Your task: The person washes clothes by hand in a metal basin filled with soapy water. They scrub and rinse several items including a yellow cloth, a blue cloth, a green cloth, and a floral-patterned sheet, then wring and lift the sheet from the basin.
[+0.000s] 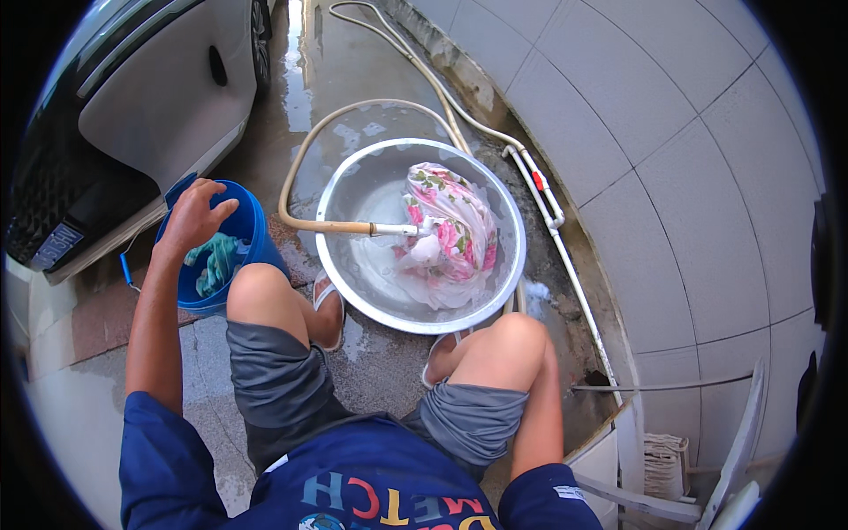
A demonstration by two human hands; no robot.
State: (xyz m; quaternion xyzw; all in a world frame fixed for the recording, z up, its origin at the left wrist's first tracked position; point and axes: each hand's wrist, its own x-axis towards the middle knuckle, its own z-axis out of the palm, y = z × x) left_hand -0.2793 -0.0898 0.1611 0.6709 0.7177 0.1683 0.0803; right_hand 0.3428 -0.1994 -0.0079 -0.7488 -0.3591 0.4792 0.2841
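Observation:
My left hand (199,211) is over the rim of a blue plastic bucket (262,232), fingers apart and nothing seen between them. Wet teal cloth (217,264) lies inside that bucket. Between my knees and the wall stands a round metal basin (322,265) with soapy water. Floral fabric (457,225), white with pink roses and green leaves, is bunched in the basin's right half. A beige hose (291,172) with a white pipe end (397,229) crosses the basin's left rim and ends over the fabric. My right hand is hidden; that arm hangs down beside my right knee.
A parked car (165,99) stands at upper left. White pipe with a red-handled valve (538,181) runs along the foot of the tiled wall (662,165) on the right. The concrete floor (358,73) is wet. Metal bars (735,437) stick out at lower right.

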